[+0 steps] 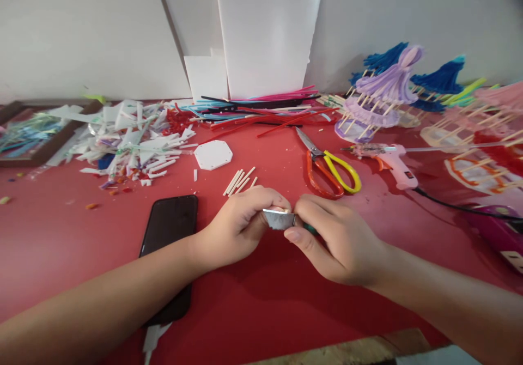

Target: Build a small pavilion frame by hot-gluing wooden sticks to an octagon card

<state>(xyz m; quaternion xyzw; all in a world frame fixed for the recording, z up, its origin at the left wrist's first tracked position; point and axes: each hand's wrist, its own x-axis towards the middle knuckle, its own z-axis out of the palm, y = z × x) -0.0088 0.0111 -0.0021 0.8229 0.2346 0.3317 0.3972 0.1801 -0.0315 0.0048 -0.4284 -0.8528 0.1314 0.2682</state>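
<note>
My right hand [333,237] is closed around the green handle of a small knife [280,220], whose short, wide grey blade points left between my hands. My left hand [241,223] is closed at the blade's tip side, fingers curled behind it; a tiny pale end shows at its fingertips, but what it is I cannot make out. Just beyond my left hand lie several short wooden sticks [239,182]. A white octagonal board [213,154] with small holes along its edge lies farther back.
Scissors [316,163] with red and yellow handles lie beyond my right hand, beside a pink glue gun [394,163]. A black phone [169,226] is under my left forearm. White scraps [131,136], pipe cleaners [261,109] and a purple carousel-like model [376,95] stand behind.
</note>
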